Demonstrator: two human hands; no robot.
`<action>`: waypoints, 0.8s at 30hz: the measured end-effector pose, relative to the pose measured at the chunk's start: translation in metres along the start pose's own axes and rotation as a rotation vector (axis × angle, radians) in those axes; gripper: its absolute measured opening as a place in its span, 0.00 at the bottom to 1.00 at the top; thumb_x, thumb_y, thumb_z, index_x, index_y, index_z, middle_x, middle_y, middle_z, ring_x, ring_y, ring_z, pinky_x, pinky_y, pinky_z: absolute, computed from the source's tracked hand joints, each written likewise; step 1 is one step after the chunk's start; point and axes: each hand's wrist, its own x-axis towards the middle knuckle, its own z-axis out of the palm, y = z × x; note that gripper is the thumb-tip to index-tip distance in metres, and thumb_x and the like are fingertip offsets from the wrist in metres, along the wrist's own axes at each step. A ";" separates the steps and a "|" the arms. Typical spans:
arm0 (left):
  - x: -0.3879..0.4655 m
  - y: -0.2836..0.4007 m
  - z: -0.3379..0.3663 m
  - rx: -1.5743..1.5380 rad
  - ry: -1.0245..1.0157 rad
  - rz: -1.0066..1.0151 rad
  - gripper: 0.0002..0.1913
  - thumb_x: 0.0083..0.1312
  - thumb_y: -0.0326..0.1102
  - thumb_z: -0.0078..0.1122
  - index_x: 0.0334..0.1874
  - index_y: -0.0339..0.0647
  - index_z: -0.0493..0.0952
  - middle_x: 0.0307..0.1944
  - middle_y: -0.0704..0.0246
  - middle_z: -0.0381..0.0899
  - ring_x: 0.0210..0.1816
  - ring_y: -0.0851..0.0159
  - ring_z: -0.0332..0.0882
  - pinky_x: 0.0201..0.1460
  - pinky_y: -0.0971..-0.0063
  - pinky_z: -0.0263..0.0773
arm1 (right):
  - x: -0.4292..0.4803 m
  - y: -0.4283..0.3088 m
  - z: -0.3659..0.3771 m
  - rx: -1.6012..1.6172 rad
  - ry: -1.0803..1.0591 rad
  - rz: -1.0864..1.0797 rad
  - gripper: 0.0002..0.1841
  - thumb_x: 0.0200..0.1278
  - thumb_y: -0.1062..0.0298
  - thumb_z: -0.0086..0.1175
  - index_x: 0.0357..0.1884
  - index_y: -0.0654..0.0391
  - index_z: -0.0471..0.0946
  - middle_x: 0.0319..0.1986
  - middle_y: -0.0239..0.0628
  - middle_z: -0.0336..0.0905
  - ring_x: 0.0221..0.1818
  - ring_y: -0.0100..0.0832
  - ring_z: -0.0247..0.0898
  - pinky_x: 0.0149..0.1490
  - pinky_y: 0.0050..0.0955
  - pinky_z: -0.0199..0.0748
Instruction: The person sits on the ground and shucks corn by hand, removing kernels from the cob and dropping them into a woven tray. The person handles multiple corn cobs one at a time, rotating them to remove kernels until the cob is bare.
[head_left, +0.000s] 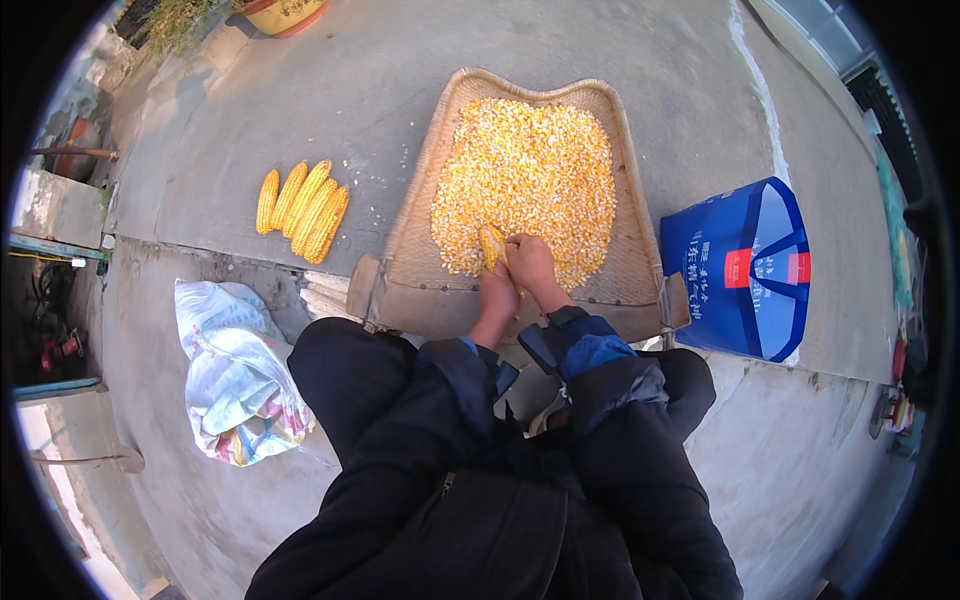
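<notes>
My left hand (498, 296) is closed around the lower part of a partly shelled corn cob (493, 247), which tilts over a woven winnowing basket (409, 247). My right hand (532, 261) presses against the cob's right side with its fingers curled; whether it grips the cob or only touches it is hard to tell. Loose yellow corn kernels (536, 172) are spread thickly in the basket, beyond and around both hands. To the left, several whole ears of corn (306, 210) lie side by side on the concrete.
A blue shopping bag (705, 270) stands right of the basket. White woven plastic sacks (232, 375) lie crumpled by my left knee, and shelled cobs (324, 294) lie at the basket's near left corner. A potted plant's yellow pot (283, 15) is at the upper left.
</notes>
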 end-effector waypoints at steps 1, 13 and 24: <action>0.001 0.002 -0.002 -0.042 -0.010 -0.010 0.24 0.76 0.49 0.40 0.45 0.28 0.73 0.35 0.45 0.82 0.39 0.43 0.82 0.41 0.53 0.73 | 0.000 0.001 0.001 -0.006 0.014 -0.028 0.15 0.61 0.62 0.51 0.40 0.58 0.85 0.35 0.54 0.83 0.40 0.51 0.81 0.49 0.45 0.78; 0.020 -0.024 0.001 0.043 0.128 0.084 0.27 0.76 0.51 0.39 0.47 0.26 0.71 0.41 0.42 0.81 0.45 0.42 0.81 0.43 0.52 0.73 | -0.007 -0.009 0.011 -0.106 0.112 -0.022 0.13 0.64 0.62 0.51 0.39 0.57 0.85 0.34 0.53 0.83 0.40 0.51 0.80 0.48 0.45 0.78; 0.018 -0.018 -0.016 -0.127 0.017 0.055 0.27 0.76 0.52 0.37 0.40 0.30 0.74 0.24 0.59 0.78 0.18 0.63 0.76 0.18 0.66 0.69 | -0.008 -0.010 0.009 -0.123 0.075 -0.079 0.13 0.64 0.61 0.52 0.40 0.56 0.84 0.36 0.54 0.82 0.40 0.51 0.80 0.47 0.45 0.78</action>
